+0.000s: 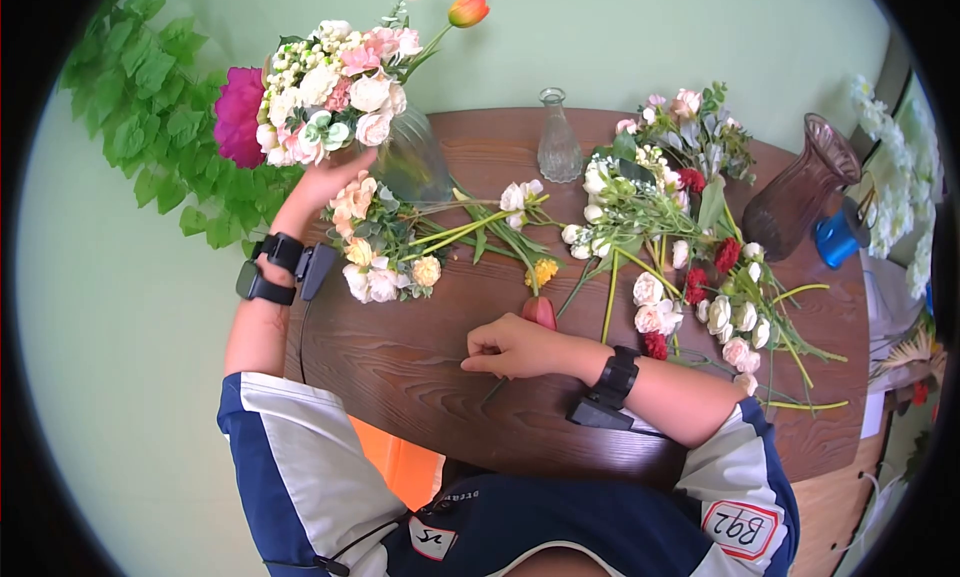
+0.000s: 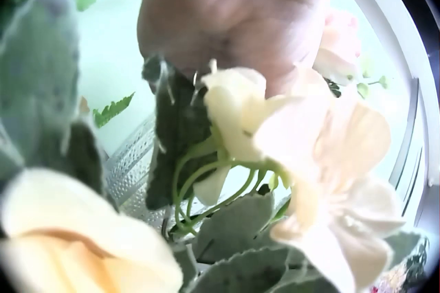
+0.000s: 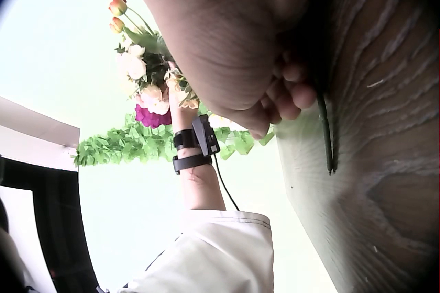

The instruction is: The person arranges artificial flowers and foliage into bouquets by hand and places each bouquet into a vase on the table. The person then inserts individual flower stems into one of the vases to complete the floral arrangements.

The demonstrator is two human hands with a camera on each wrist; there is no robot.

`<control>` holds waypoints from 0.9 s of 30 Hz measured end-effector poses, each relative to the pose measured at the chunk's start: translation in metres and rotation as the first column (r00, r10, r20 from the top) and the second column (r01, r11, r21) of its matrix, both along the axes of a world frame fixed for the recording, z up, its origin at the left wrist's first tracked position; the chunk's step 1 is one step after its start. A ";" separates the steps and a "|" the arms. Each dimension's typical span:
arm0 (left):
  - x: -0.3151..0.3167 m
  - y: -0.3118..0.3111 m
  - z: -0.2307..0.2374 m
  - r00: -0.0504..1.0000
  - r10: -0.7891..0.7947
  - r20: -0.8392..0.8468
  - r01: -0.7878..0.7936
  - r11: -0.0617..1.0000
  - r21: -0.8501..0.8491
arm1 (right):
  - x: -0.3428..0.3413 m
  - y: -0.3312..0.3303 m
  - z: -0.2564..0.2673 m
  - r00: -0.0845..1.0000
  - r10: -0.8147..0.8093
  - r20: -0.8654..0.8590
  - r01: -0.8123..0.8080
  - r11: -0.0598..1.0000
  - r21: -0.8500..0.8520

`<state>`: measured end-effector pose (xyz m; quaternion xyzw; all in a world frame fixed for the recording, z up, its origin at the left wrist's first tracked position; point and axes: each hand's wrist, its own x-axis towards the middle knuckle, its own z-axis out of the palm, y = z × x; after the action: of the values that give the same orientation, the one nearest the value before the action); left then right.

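At the upper left of the head view, my left hand (image 1: 340, 172) reaches under a bouquet (image 1: 335, 102) of white and pink blooms. Its fingers are hidden by flowers, so I cannot tell what they grip. The bouquet stands at the mouth of a ribbed glass vase (image 1: 415, 157). Cream and peach blooms (image 2: 344, 190) crowd around the palm in the left wrist view. My right hand (image 1: 520, 347) rests near the table's front, fingers loosely curled. A red tulip (image 1: 539, 312) lies beside its knuckles. The tulip's green stem (image 3: 326, 135) passes under the hand, along the tabletop, outside the fingertips.
Loose flowers (image 1: 650, 317) spread over the right half of the wooden table (image 1: 400, 367). A small clear vase (image 1: 559, 142) stands at the back. A dark purple vase (image 1: 800, 192) and a blue spool (image 1: 841, 235) stand at the right. Peach flowers (image 1: 352, 209) lie before the ribbed vase.
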<state>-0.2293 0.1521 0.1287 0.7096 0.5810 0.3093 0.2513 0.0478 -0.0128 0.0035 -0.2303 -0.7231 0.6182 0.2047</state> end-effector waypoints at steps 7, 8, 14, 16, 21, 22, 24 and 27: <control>-0.013 -0.053 0.080 0.864 -0.247 -0.439 0.137 0.954 -0.266 | 0.001 0.000 0.004 1.000 0.008 0.009 -0.008 1.000 -0.001; -0.004 -0.065 0.100 0.863 -0.247 -0.440 0.137 0.954 -0.267 | 0.001 0.001 0.002 1.000 0.008 0.009 -0.008 1.000 -0.003; 0.044 -0.039 0.154 0.935 -0.103 -0.340 0.203 0.940 0.276 | 0.001 -0.001 0.003 1.000 -0.007 0.016 0.006 0.999 0.036; 0.066 -0.013 0.146 0.883 0.158 -0.441 0.205 0.716 0.667 | 0.001 -0.001 0.000 1.000 -0.001 0.019 0.001 1.000 0.017; 0.074 0.059 0.123 0.777 0.277 -0.565 0.246 0.694 0.677 | 0.000 -0.001 -0.003 1.000 -0.021 -0.013 0.022 0.997 0.080; 0.081 0.058 0.121 0.688 0.326 -0.649 0.220 0.758 0.614 | 0.000 -0.001 -0.004 1.000 -0.017 -0.017 0.019 0.997 0.080; 0.095 0.054 0.124 0.684 0.247 -0.686 0.174 0.858 0.483 | 0.000 0.000 -0.003 1.000 -0.018 -0.024 0.020 0.997 0.076; 0.106 0.057 0.121 0.622 0.193 -0.759 0.142 0.925 0.352 | 0.000 -0.001 -0.002 1.000 -0.005 0.022 0.005 1.000 0.015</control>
<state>-0.1231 0.2088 0.2499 0.7986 0.5710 0.0792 -0.1727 0.0478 -0.0141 0.0016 -0.2374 -0.7293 0.6098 0.1998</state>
